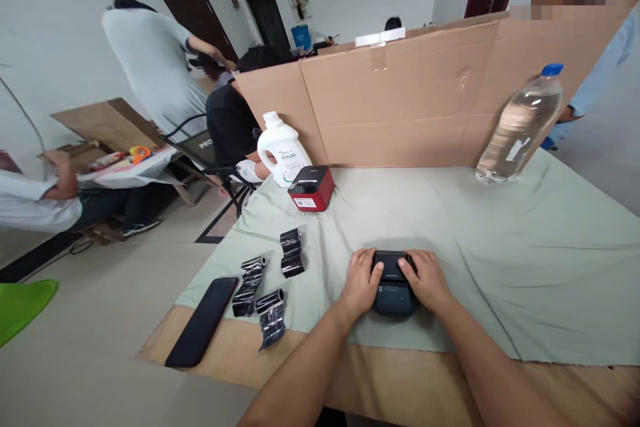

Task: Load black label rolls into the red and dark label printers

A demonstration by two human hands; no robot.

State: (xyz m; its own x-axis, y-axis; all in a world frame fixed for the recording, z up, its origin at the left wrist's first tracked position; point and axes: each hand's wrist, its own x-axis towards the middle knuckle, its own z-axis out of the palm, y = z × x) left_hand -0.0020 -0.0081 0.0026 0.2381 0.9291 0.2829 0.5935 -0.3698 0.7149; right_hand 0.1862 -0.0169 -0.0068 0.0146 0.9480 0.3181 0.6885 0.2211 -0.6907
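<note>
The left hand [361,280] and right hand [426,279] both clasp one small dark plastic label printer [393,283] lying near the front edge of the cloth-covered surface [450,227]; its lid looks shut, so loading seems not yet begun; three black foil-wrapped rolls [270,283] lie unopened beside one black phone [203,320]; one red printer [311,187], one white jug [281,148] and one clear bottle [520,127] stand behind.

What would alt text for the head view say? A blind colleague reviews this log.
Both hands, left hand and right hand, clasp a small black device on a grey-green cloth. To the left lie three black wrapped rolls and a black phone; farther back stand a red box, white jug and water bottle.
</note>
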